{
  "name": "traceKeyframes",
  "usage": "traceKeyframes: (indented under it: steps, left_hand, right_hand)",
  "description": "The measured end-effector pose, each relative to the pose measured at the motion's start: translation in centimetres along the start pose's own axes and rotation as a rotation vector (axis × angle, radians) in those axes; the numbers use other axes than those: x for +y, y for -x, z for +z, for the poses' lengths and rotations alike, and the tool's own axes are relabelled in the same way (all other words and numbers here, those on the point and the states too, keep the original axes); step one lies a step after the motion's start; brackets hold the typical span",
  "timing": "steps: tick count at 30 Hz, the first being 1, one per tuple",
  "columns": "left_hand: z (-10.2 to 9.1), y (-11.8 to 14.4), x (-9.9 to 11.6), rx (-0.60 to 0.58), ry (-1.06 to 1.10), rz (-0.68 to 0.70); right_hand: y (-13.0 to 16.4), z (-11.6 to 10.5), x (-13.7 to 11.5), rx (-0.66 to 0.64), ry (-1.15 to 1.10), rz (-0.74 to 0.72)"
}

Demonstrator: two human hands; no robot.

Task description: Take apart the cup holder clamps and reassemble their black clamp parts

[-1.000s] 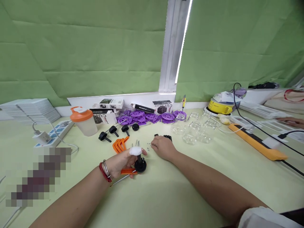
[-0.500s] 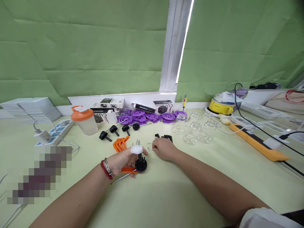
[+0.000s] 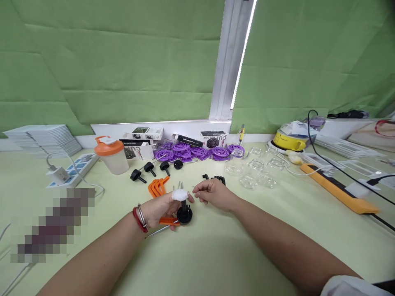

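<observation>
While gripped, round black knob looks matte.

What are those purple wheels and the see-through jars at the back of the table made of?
The purple wheels look like moulded plastic: uniform colour, dull sheen, thin spokes. The jars are clear with bright glints; they could be glass or hard clear plastic, and the picture does not settle which.

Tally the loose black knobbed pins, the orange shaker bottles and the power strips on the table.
Black knobbed pins lying loose behind the hands: 4
Orange-lidded shaker bottle: 1
Power strips, one white and one orange: 2
Total: 7
</observation>
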State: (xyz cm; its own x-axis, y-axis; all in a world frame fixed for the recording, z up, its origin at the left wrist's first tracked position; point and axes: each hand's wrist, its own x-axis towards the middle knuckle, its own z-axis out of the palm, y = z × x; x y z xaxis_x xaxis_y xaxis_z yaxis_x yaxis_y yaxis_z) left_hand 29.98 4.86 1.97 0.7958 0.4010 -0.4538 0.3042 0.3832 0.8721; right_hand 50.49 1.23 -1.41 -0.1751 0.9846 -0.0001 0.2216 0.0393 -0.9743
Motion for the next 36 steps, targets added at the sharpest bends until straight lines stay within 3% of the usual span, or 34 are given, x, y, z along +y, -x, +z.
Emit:
traceKeyframes:
  steps: [3,7,17,27,36]
  left_hand:
    - [0.2,0.0,0.2,0.030,0.005,-0.011]
    - [0.4,-0.1,0.2,0.018,-0.006,-0.007]
    - [0.3,-0.4,-0.1,0.004,-0.016,0.008]
    - [0.6,-0.3,-0.1,0.048,-0.015,-0.002]
    - [0.7,-0.3,0.0,0.069,-0.013,-0.012]
  right_hand:
    - [0.4,0.4,-0.5,-0.076,-0.205,0.008]
    - [1.1,0.9,-1.5,-0.128,-0.301,0.021]
    - [1.2,2.0,-1.7,-0.123,-0.226,-0.017]
    - [1.3,2.3,-1.8,-0.135,-0.078,-0.202]
    - [1.1,2.5,-1.6,-0.153,-0.141,-0.143]
